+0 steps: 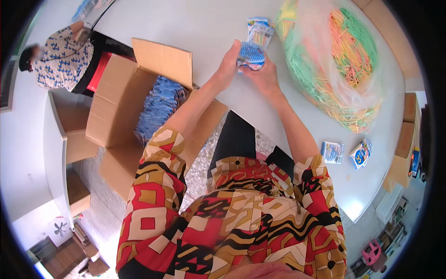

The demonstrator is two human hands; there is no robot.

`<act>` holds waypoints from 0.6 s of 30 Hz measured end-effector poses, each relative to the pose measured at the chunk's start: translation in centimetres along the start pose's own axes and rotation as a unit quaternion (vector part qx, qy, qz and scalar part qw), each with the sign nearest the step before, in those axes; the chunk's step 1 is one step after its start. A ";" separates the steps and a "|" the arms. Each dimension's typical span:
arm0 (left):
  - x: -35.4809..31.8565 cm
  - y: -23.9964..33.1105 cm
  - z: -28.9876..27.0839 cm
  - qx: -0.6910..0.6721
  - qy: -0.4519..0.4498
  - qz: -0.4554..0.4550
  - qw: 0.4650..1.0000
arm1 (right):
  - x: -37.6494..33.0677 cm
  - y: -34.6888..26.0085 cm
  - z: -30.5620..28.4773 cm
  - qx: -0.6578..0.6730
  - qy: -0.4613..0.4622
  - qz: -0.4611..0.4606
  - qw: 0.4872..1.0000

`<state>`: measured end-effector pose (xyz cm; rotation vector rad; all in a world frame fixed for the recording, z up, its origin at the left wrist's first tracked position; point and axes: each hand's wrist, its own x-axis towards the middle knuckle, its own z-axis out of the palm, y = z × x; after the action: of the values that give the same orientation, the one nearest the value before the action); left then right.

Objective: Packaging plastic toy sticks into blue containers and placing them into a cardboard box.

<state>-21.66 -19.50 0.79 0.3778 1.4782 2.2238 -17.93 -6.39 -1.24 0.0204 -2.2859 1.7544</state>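
Observation:
Between my two hands, above the white table, is a stack of small blue-and-white packets (251,55), held with the edges facing up. My left hand (228,66) grips the stack from the left side, its thumb along the edge. My right hand (264,76) holds it from the right and below, with fingers partly hidden. Just beyond my hands lie more small packets (261,33) with clear fronts showing thin coloured sticks. To the right of them rests a large clear plastic bag (320,93) full of thin pink, yellow, orange and green sticks.
At left an open cardboard box (111,102) holds rows of blue packets (160,107). Two loose packets, one flat (333,152) and one tilted (361,154), lie near the table's right front. Another person (65,58) in a patterned top is at far left. Cardboard boxes (403,144) stand beyond the right edge.

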 end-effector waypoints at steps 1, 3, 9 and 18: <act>-0.2 0.0 -0.1 -0.003 0.010 0.001 1.000 | 0.1 0.1 -0.2 0.001 -0.010 0.002 1.000; -1.2 1.4 0.4 0.172 0.017 0.049 0.984 | 0.3 -0.3 -0.4 -0.069 0.000 0.035 0.997; -3.8 7.8 -0.4 0.591 -0.042 0.315 0.741 | -0.9 -5.7 -1.4 -0.122 -0.093 -0.068 0.986; -12.6 18.2 -0.2 0.716 -0.098 0.199 0.662 | -3.5 -12.3 4.3 -0.132 -0.165 -0.119 0.970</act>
<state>-14.63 -32.00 17.66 1.4155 2.8782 0.5867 -13.29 -14.36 8.63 0.5494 -2.5992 1.4019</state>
